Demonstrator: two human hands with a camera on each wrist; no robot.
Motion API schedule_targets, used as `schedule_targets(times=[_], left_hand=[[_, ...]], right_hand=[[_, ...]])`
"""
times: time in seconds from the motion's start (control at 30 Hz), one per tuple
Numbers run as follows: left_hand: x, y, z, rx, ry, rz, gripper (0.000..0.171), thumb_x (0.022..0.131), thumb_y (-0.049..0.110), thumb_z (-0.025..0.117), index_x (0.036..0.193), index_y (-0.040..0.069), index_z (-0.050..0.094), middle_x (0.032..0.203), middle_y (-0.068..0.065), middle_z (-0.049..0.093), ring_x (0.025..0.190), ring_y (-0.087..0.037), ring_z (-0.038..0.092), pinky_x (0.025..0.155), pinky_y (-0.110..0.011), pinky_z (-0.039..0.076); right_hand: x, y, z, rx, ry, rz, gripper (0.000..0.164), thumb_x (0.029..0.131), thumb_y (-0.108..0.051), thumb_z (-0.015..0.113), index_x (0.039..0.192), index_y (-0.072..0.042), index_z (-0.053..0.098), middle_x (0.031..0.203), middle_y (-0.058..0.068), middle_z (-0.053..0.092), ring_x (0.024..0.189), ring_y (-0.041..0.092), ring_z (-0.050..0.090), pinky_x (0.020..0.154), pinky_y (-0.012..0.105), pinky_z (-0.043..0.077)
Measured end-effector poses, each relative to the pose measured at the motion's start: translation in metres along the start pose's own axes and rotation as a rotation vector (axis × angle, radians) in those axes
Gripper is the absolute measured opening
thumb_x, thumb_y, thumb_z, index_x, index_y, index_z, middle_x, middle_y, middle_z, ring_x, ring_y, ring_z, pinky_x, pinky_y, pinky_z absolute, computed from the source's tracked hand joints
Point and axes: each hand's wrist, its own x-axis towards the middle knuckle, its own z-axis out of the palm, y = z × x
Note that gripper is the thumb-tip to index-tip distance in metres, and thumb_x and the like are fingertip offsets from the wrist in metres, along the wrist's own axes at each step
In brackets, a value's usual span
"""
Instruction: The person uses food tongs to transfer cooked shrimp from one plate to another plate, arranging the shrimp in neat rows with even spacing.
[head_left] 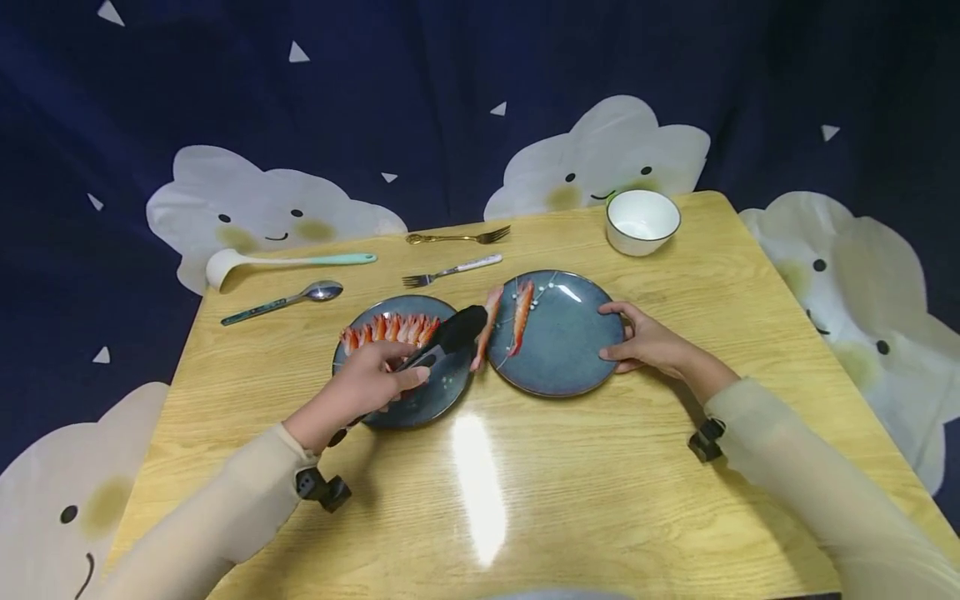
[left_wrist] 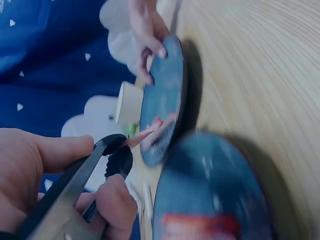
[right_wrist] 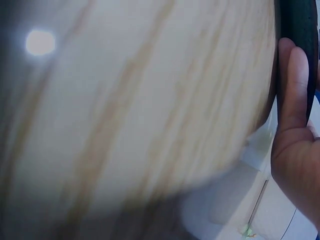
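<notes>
My left hand (head_left: pixel 375 379) grips black-tipped tongs (head_left: pixel 459 330), whose tips pinch a shrimp (head_left: pixel 487 327) at the left rim of the right blue-grey plate (head_left: pixel 573 358). Another shrimp (head_left: pixel 521 318) lies on that plate, near its left side. The plate's right edge is held by my right hand (head_left: pixel 648 340), thumb and fingers on the rim; in the left wrist view a dark shadow shows beside this plate. Below the tongs stands the left blue-grey plate (head_left: pixel 427 408), bearing a row of several shrimp (head_left: pixel 390 327), partly covered by my left hand.
Behind the plates lie a gold fork (head_left: pixel 450 238) and a white-handled fork (head_left: pixel 453 271). To the left are a ladle (head_left: pixel 292 261) with a mint handle and a spoon (head_left: pixel 285 302). A white bowl (head_left: pixel 642 223) stands at the back right of the wooden table (head_left: pixel 600 483).
</notes>
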Motion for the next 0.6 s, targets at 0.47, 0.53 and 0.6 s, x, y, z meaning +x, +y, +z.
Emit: schedule_targets(times=[0.47,0.53,0.6], left_hand=[[0.067,0.028,0.055,-0.224,-0.104,-0.109,0.034,0.081,0.030,0.061,0.108,0.010,0.057,0.085,-0.019,0.053,0.051,-0.019,0.048,0.049,-0.031,0.043],[0.069,0.026,0.055,-0.219,-0.105,-0.114,0.032,0.082,0.029,0.061,0.107,0.010,0.057,0.082,-0.020,0.053,0.051,-0.020,0.049,0.048,-0.032,0.043],[0.070,0.025,0.054,-0.206,-0.106,-0.116,0.036,0.081,0.029,0.061,0.111,0.010,0.056,0.078,-0.019,0.053,0.052,-0.021,0.049,0.049,-0.032,0.044]], right_hand=[[0.003,0.004,-0.001,0.013,-0.016,0.008,0.079,0.072,-0.006,0.070,0.133,-0.019,0.021,0.094,0.022,0.046,0.076,0.027,0.058,0.061,0.040,0.049],[0.002,0.005,-0.002,0.012,-0.013,0.013,0.079,0.072,-0.006,0.070,0.133,-0.019,0.022,0.091,0.022,0.045,0.074,0.027,0.058,0.061,0.041,0.049],[0.002,0.005,-0.004,0.014,-0.007,0.016,0.079,0.071,-0.005,0.070,0.132,-0.019,0.022,0.089,0.022,0.045,0.073,0.027,0.058,0.060,0.041,0.049]])
